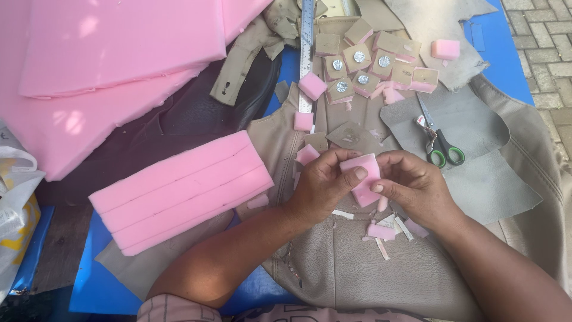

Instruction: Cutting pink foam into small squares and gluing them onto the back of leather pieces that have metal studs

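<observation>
Both hands meet over the middle of the surface, on the beige leatherette (357, 268) spread there. My left hand (322, 188) and right hand (414, 188) both pinch one small pink foam block (364, 179), left thumb on its front face, right fingertips at its lower edge; each grip is narrow and closed on that block, held just above the cover.

Done so far, as I judge it: a cluster of finished pieces (372, 62) sits toward the far edge, foam squares with beige facing, several showing a round silver cap (maybe a dozen, hard to count). Loose foam squares (311, 85) lie beside the steel ruler (306, 53).

Left, by my reading: plenty. The scored foam slab (182, 191) by the left side is uncut, big foam sheets (113, 53) fill the far left corner, trimmings (381, 232) lie under my hands. Green-handled scissors (441, 146) rest on a grey scrap to the right, untouched.
</observation>
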